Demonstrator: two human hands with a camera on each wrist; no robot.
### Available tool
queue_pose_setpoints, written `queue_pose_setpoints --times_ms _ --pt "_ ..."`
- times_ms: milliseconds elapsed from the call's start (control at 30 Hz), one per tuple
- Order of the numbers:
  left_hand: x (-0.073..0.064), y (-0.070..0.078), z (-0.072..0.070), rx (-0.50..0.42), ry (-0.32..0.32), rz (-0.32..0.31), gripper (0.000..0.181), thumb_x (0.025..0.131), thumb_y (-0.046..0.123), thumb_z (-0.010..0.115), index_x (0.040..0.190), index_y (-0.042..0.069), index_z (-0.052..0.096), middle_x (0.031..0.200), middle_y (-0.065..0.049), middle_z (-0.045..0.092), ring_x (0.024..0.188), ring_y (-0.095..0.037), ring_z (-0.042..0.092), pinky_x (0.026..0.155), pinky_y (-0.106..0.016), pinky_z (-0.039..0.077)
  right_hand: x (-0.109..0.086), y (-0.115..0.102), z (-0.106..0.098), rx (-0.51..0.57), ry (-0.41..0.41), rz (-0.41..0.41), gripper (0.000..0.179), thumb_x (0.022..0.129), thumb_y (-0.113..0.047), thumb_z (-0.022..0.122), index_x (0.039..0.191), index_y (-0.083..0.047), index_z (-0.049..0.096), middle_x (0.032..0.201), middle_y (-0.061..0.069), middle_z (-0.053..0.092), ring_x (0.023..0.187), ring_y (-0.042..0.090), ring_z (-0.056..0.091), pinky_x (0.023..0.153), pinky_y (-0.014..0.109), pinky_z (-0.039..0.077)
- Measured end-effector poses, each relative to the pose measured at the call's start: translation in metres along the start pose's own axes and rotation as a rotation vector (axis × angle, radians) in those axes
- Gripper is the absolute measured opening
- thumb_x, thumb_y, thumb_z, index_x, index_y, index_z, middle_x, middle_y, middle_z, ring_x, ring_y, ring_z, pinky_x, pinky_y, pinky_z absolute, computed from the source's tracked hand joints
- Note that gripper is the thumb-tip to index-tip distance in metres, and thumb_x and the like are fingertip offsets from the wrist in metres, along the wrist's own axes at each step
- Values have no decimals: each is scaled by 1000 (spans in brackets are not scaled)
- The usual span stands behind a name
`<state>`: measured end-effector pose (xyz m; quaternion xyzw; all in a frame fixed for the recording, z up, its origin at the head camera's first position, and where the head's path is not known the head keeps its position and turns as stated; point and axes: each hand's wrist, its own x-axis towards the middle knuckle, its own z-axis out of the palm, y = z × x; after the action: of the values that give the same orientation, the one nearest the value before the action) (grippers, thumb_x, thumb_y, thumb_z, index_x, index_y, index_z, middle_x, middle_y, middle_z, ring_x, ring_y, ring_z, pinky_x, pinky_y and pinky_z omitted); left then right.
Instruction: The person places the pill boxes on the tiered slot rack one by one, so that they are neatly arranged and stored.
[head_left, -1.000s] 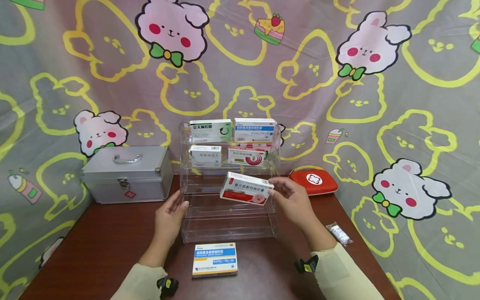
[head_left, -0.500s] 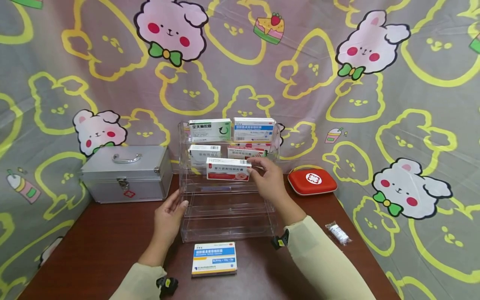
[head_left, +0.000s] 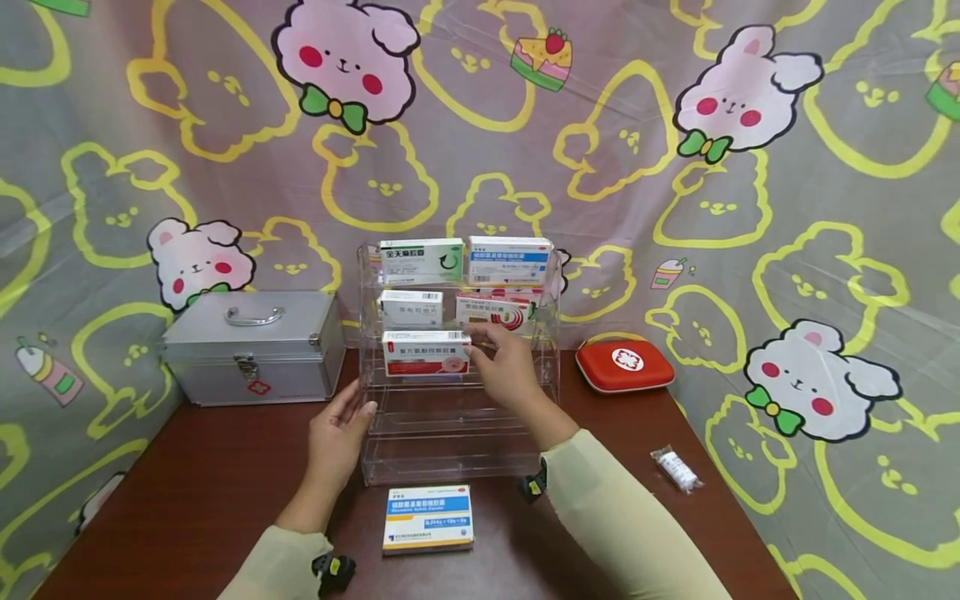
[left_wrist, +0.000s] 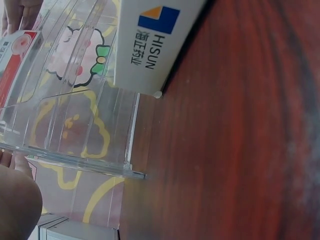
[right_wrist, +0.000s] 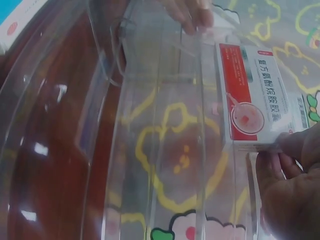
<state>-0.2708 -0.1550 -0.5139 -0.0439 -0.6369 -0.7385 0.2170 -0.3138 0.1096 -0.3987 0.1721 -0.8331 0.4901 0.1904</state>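
A white and red medicine box (head_left: 427,354) is at the left of the third tier of a clear stepped display rack (head_left: 461,457). My right hand (head_left: 506,367) pinches its right end between thumb and fingers; the right wrist view shows the same grip on the box (right_wrist: 250,95). My left hand (head_left: 339,437) holds the rack's left side panel, thumb toward the front. Behind stand a green-and-white box (head_left: 422,262) and a blue-and-white box (head_left: 510,261) on the top tier. One tier down are a white box (head_left: 412,309) and a red-and-white box (head_left: 491,308).
A blue, white and yellow medicine box (head_left: 428,518) lies flat on the brown table (head_left: 247,475) before the rack. At the back left stands a silver case (head_left: 251,346). A red pouch (head_left: 626,364) and a small wrapped white roll (head_left: 677,468) lie to the right.
My right hand has carried the red-and-white medicine box leftward, lifting it and then lowering it toward the third tier. It has gone from tilted to level. My left hand stays on the rack's side.
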Motion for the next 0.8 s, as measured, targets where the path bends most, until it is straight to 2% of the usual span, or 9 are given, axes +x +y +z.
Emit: queue_pose_setpoints --times_ms 200,367,800 --pt "0 0 0 15 1 -1 51 101 -8 71 150 -12 58 151 -33 59 121 9 65 105 -10 54 0 -1 14 -8 -34 -32 23 101 -5 76 125 -6 77 120 12 80 113 28 76 94 42 68" --pt "-1 0 0 16 6 3 51 100 -8 71 149 -11 59 150 -33 59 120 11 65 105 -10 54 1 1 22 -31 -58 -33 22 101 -6 77 124 -6 77 117 11 82 107 26 77 91 38 68" --pt "0 -1 0 27 18 -11 50 101 -8 71 149 -10 59 150 -33 59 119 11 65 105 -10 54 -1 2 25 -75 -48 -46 25 102 -8 77 127 -8 77 119 10 82 110 25 78 93 40 68"
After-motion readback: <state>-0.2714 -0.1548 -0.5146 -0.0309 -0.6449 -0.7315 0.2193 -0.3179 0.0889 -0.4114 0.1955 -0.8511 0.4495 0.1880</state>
